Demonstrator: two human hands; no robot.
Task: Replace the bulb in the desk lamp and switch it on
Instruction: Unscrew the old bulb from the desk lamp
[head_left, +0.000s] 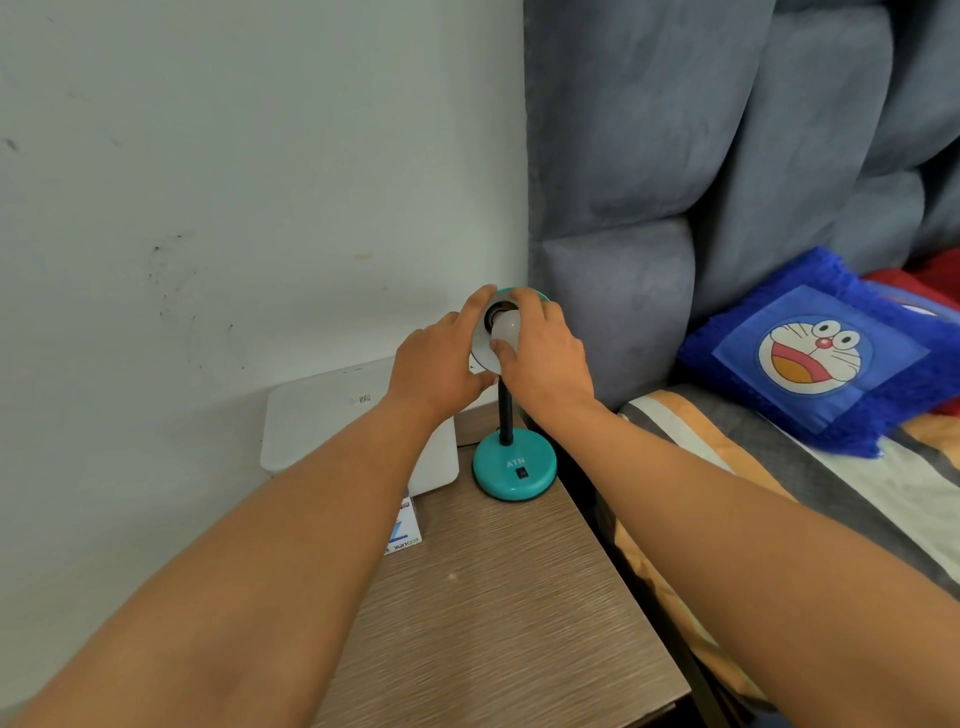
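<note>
A teal desk lamp stands on the wooden bedside table, with its round base and black switch facing me. Its shade is tilted toward me, and a white bulb sits in the socket inside it. My left hand grips the shade's left rim. My right hand is wrapped over the bulb, thumb beneath it and fingers over the top. The lamp's black neck shows between my wrists.
A white flat device lies at the back left of the table, with a small bulb box beside it. The wall is on the left. A grey padded headboard and a bed with a blue cartoon cushion are on the right.
</note>
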